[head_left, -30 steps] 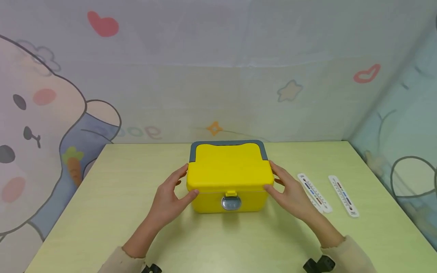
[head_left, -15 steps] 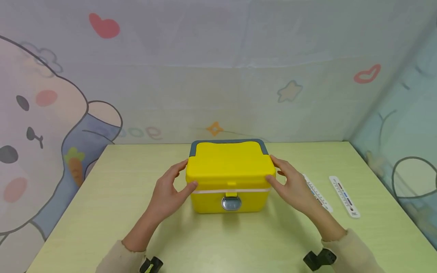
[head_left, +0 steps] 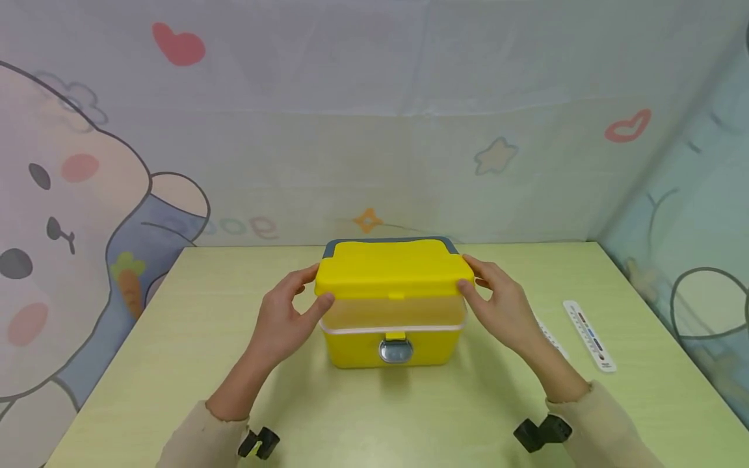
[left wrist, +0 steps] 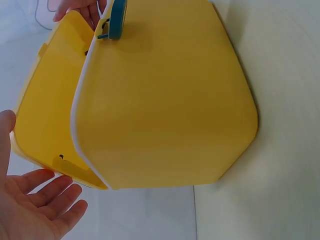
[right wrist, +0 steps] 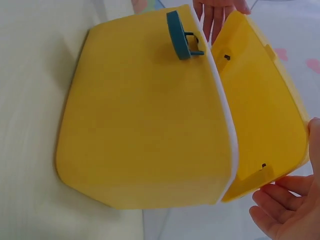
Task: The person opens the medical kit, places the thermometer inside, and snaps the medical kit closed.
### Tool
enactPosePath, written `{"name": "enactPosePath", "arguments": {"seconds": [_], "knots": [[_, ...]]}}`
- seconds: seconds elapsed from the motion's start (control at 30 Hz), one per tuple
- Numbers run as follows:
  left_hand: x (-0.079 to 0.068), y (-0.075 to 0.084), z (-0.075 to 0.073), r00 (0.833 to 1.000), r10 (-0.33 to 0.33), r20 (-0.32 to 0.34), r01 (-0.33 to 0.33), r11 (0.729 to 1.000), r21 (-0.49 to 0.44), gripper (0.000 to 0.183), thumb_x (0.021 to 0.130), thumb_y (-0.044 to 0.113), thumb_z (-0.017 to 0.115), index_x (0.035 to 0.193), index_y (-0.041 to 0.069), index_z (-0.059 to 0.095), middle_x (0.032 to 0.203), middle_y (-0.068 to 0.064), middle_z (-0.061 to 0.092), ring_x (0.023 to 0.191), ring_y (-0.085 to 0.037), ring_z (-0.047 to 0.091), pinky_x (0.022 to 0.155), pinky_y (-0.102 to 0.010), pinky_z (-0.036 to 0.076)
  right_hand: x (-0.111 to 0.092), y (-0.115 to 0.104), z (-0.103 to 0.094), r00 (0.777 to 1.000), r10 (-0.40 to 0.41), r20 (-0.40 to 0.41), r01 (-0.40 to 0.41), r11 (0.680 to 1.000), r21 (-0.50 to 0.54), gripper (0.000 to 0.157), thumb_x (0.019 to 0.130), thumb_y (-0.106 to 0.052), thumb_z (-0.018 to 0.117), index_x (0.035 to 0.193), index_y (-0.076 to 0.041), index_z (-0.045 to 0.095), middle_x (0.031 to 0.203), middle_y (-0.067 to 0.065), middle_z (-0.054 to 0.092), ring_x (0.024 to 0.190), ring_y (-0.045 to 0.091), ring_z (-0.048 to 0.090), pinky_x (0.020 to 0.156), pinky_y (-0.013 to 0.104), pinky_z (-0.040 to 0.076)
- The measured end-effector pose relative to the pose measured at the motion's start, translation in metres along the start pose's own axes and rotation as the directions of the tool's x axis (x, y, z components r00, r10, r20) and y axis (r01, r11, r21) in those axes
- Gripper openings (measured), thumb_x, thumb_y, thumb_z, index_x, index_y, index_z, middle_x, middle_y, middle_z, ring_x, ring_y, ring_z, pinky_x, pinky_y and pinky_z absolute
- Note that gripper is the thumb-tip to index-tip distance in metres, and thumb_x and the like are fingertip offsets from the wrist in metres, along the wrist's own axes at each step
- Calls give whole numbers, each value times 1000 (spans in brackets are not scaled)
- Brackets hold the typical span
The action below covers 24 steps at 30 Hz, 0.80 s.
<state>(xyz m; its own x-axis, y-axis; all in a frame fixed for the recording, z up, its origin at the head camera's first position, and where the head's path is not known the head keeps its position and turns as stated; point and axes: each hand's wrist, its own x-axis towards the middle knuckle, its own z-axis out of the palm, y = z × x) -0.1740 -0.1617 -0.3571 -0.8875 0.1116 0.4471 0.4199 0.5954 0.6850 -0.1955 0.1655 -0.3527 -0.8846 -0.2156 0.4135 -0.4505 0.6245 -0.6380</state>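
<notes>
A yellow storage box (head_left: 357, 351) stands on the table, its lid (head_left: 398, 273) raised partway at the front. My left hand (head_left: 287, 318) holds the lid's left front corner, thumb on the front and fingers along the side. At the right front corner my right hand (head_left: 500, 309) grips the lid in the same way. A white rim (head_left: 398, 329) runs round the box's top edge, and a latch (head_left: 396, 351) hangs unfastened on the front. Both wrist views look under the tilted lid, at its smooth yellow inside (left wrist: 47, 110). The box's contents are hidden.
A flat white strip with a printed scale, like a thermometer (head_left: 589, 336), lies right of the box. Another white strip (head_left: 552, 338) is mostly hidden behind the right hand. A grey-blue carrying handle (head_left: 333, 247) lies along the lid's back. A printed cloth (head_left: 374, 162) hangs behind the table (head_left: 234, 292).
The lid's front edge has come up from the closed box, opening a widening gap above the white rim. Both hands have risen with it. The right hand now covers more of the nearer strip.
</notes>
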Motion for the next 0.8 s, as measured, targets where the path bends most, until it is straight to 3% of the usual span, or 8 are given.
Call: {"name": "enactPosePath", "arguments": {"seconds": [0.43,0.8], "knots": [[29,8,-14,998,-47,49,48,999,-12,51,89,41,57,127,7,53,125,-9,56,113,-26,53,93,-43,46,25,-5,-18,995,80,62,-81,997,14,53,97,-43,39,136,-7,44,124,17,56,109,36,57,90,50,47],[47,1,-18,992,-98,79,105,991,-82,55,90,40,56,134,8,47,130,-9,53,116,-24,52,96,-42,45,44,6,-23,996,59,61,-68,985,156,48,98,-40,38,130,-5,46,121,14,59,110,28,58,92,41,47]]}}
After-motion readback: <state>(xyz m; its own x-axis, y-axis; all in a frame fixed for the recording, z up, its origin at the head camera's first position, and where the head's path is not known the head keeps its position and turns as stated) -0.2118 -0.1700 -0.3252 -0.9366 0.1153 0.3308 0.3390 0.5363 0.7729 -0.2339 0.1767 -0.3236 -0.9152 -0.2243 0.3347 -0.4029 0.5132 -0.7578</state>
